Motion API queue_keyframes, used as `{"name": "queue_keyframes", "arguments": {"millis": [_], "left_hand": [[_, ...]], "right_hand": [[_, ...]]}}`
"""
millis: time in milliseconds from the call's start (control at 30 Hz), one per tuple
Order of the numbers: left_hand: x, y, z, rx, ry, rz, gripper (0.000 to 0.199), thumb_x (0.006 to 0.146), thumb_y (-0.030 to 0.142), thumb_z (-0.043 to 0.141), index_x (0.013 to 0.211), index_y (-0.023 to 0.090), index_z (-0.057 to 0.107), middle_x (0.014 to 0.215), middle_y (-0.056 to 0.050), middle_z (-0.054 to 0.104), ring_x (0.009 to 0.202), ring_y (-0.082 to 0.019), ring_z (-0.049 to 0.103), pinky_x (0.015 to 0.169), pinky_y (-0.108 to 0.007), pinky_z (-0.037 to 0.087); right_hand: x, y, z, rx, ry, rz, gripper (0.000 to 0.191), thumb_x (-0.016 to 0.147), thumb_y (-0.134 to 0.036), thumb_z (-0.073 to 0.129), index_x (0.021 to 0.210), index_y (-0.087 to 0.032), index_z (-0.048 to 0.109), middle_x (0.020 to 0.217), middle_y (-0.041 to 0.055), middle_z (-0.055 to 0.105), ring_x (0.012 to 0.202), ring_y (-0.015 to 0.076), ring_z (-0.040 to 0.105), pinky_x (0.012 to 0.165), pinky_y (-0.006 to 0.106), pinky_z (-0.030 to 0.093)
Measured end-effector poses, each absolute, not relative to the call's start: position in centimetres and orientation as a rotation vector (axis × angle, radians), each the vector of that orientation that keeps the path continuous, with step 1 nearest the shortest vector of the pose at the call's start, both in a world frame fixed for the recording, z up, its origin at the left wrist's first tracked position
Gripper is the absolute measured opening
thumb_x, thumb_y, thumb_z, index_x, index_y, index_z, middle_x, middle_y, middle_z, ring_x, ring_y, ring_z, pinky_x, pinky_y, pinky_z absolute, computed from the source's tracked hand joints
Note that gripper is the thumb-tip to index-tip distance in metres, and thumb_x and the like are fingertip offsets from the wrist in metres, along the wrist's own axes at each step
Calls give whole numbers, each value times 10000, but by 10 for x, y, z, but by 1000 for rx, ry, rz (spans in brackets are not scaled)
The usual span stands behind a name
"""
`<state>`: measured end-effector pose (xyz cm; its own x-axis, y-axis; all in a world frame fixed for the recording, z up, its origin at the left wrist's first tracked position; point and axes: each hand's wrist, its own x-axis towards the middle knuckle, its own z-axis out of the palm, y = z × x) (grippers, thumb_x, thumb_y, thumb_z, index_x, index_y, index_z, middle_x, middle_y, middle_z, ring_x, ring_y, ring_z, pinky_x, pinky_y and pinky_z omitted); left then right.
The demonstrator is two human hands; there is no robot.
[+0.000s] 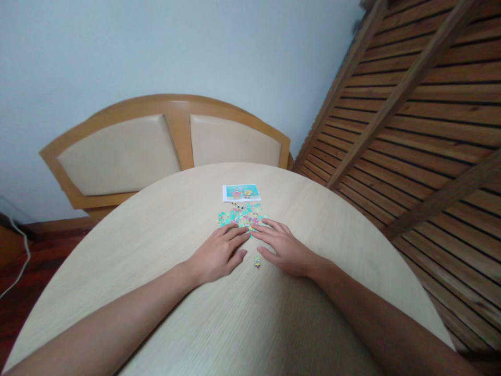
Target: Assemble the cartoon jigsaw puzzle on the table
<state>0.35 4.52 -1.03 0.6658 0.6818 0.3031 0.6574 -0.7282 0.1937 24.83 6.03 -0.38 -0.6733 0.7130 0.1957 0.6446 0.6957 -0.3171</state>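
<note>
A loose heap of small jigsaw puzzle pieces (242, 213), mostly turquoise with some pink and yellow, lies on the table. My left hand (219, 253) rests palm down at the heap's near left edge, fingers stretched out. Opposite it, my right hand (287, 249) lies with its fingers spread, their tips at the near right edge of the pieces. The fingertips hide part of the heap. Between my two thumbs sits a small yellowish cluster of pieces (257, 261), apart from the rest. Beyond the heap is a picture card (243, 192) with pink and yellow cartoon figures on turquoise.
The round pale wooden table (156, 297) has its far edge by a wood-framed headboard (178, 107) with cream panels. A slatted wooden structure (391, 115) leans at the right. A white cable (26, 250) hangs at the far left over a dark red floor.
</note>
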Motion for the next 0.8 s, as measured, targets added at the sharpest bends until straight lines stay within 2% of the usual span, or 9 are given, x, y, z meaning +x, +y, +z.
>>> {"name": "queue_keyframes", "arguments": {"millis": [133,367,500,600,800], "left_hand": [[4,46,-12,2810,1140,555,401,1016,286,501,1398,179,563,1446,-77,579,1375,-305,457,1169,-513,381],[5,44,-6,2815,1039,652,330,1010,251,504,1310,176,620,1361,-104,622,1312,-291,505,1116,-496,425],[6,40,3,2817,748,657,252,1015,230,492,1194,191,666,1212,-92,674,1173,-237,586,1041,-416,463],[6,39,6,2826,577,609,236,1013,233,503,1176,202,671,1176,-81,687,1129,-227,607,1010,-398,465],[5,39,6,2826,629,622,221,999,223,509,1129,213,688,1136,-68,697,1100,-221,618,985,-388,472]], "right_hand": [[253,61,-2,-1052,-2598,306,398,983,-341,554,1360,-242,631,1459,61,586,1433,316,384,1175,530,318],[253,60,-1,-1029,-2594,302,350,991,-327,548,1314,-238,653,1462,80,576,1419,314,399,1156,545,342],[254,60,0,-986,-2573,278,344,979,-290,566,1305,-219,648,1374,96,633,1375,306,443,1140,534,365],[256,61,0,-949,-2553,266,341,965,-275,588,1298,-224,644,1319,95,658,1343,301,471,1121,519,387],[261,64,1,-914,-2520,240,241,937,-242,634,1171,-221,689,1138,78,728,1274,299,526,1071,496,433]]}}
